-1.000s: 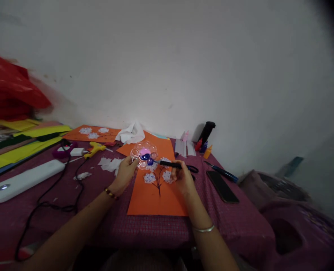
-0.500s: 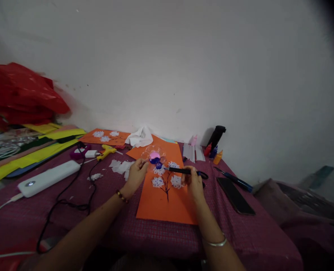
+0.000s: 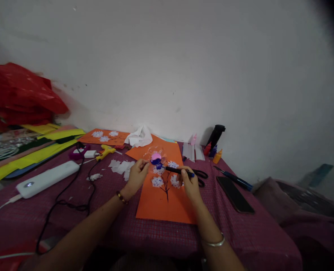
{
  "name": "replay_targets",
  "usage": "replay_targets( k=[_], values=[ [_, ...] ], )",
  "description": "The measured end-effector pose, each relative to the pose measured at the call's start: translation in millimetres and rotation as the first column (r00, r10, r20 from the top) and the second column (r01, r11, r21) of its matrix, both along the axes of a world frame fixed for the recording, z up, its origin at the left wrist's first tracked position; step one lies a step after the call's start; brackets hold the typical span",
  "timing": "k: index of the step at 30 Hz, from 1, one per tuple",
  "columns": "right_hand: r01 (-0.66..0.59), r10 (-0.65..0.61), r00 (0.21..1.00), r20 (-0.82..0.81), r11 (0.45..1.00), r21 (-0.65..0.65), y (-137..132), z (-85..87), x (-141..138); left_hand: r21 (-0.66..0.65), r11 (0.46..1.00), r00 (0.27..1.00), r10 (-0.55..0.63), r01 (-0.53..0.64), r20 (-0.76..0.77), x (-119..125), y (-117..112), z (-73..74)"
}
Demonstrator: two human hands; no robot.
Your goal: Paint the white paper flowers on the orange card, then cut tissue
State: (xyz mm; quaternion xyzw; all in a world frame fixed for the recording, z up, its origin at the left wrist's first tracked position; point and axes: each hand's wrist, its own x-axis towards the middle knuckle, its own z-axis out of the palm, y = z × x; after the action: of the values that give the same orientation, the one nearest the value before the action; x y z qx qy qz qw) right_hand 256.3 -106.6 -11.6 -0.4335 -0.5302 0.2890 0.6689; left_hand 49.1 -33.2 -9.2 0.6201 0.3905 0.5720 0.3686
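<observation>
Plastic palette (image 3: 163, 153) between both hands (image 3: 137, 175)

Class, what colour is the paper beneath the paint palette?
The paper is plain orange around its artwork, best seen in the head view.

Dark beaded bracelet (image 3: 122, 198) left, silvery bangle (image 3: 217, 244) right

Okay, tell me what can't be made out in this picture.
All in the head view:
Tip of the brush: too small against the blue paint.
Lower right white flower: partly behind the right hand.
Near-left rim of the palette: behind the left hand.
Red bag: cut off by the left edge.
</observation>
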Motion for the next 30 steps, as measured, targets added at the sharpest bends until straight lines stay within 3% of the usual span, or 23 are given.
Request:
replay_targets(
  k=[13, 22, 30],
  values=[
    [-0.034, 0.034, 0.999, -0.011, 0.999, -0.021, -1, 2.9, -6, -0.013, 0.999, 0.999, -0.041, 0.041, 0.013, 1, -3, 2.0],
    [-0.063, 0.047, 0.983, -0.178, 0.995, -0.08, 6, -0.3, -4, -0.069, 0.994, 0.992, -0.082, 0.089, 0.092, 2, -5, 3.8],
    [-0.088, 0.028, 0.922, -0.387, 0.987, -0.136, 10, -1.0, -9, -0.19, 0.971, 0.979, -0.115, 0.147, 0.167, 0, 0, -1.6]
  ],
)
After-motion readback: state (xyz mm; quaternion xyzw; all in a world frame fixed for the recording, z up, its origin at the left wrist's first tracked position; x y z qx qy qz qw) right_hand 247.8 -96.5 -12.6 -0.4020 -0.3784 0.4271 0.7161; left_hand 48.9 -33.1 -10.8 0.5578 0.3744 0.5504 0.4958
